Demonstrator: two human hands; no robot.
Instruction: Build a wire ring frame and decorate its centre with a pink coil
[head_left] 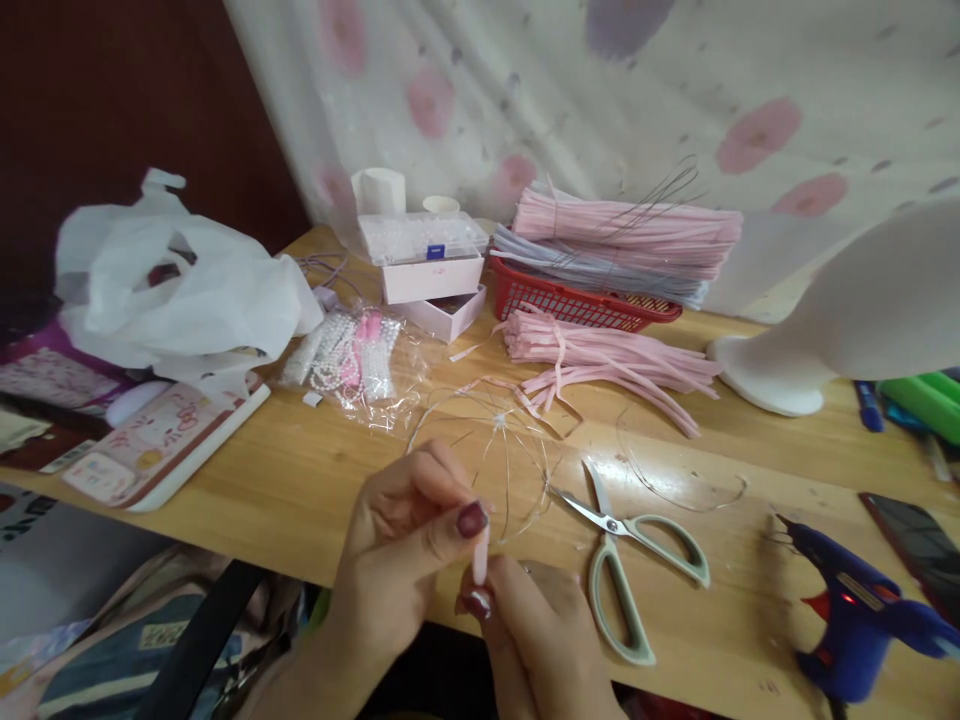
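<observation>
A short pale pink strip (481, 556) stands between my hands near the front edge of the table. My left hand (409, 550) pinches its upper end between thumb and fingers. Just below, my right hand (536, 625) is closed round its lower end, which the fingers partly hide. Behind the hands lies a wire frame (501, 425) with thin spokes meeting at a middle point. Scissors (613, 526) with pale handles rest to the right of my right hand, their blades apart.
A blue glue gun (855, 600) with a red light lies at right, near a dark phone (915, 545). Pink pipe cleaners (600, 360) lie before a red basket (585, 300). A white stand (780, 380), bagged beads (352, 360), a plastic bag (187, 290) and a pink case (165, 440) surround the workspace.
</observation>
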